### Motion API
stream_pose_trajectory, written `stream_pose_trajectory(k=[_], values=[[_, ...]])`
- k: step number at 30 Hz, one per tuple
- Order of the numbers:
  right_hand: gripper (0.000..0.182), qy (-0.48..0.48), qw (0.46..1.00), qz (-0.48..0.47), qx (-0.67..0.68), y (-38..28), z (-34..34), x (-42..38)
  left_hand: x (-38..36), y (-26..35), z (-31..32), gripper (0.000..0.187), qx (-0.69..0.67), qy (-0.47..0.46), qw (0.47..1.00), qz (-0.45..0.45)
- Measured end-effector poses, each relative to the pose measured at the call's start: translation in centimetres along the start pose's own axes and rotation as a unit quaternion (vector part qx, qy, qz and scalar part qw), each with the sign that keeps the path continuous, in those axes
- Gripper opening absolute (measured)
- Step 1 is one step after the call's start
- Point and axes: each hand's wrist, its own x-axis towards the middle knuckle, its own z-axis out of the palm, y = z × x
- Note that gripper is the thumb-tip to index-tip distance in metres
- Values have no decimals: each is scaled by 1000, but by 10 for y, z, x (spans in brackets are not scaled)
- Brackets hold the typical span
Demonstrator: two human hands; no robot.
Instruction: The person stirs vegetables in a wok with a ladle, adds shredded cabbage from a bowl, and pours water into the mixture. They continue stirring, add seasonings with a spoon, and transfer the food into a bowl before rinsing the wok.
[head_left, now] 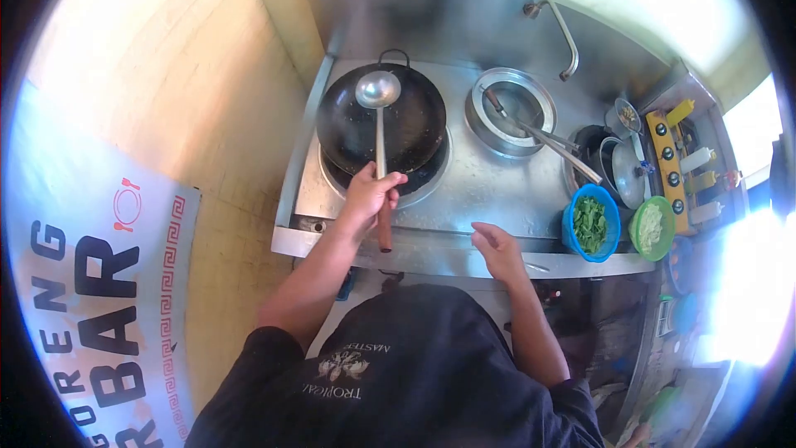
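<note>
Currently, my left hand [371, 196] is clamped on the long-handled steel ladle [378, 90], its bowl resting inside the round black wok [348, 129]. My right hand [497, 250] hovers apart, fingers loose, above the steel surface [489, 182].

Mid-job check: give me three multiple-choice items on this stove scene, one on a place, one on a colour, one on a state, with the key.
1. Where is the ladle's bowl?
A. Over the black wok
B. In the blue basket
C. On the floor

2. What colour is the basket holding the chopped greens?
A. Red
B. Blue
C. White

3. What is the right hand doing?
A. Gripping the ladle
B. Holding a bottle
C. Hovering open, holding nothing

Key: 1 A, the ladle held by the left hand reaches over the wok. 2 B, the basket rim is blue. 3 C, the right hand is open near the counter edge.
</note>
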Motion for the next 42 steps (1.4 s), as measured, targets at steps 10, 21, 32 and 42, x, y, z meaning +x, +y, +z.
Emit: stream_pose_trajectory(k=[10, 21, 32, 42], values=[[30, 125, 864, -27, -487, 114, -122, -34, -55, 27, -99, 88, 60, -8, 997, -42], [15, -13, 845, -2, -534, 152, -136, -16, -115, -15, -148, 31, 206, 132, 965, -91], [25, -34, 796, -238, -555, -75, -38, 233, -174, -28, -128, 33, 126, 168, 966, -151], [29, -154, 643, -355, -661, -92, 132, 464, -270, -23, -32, 62, 122, 194, 930, -288]])
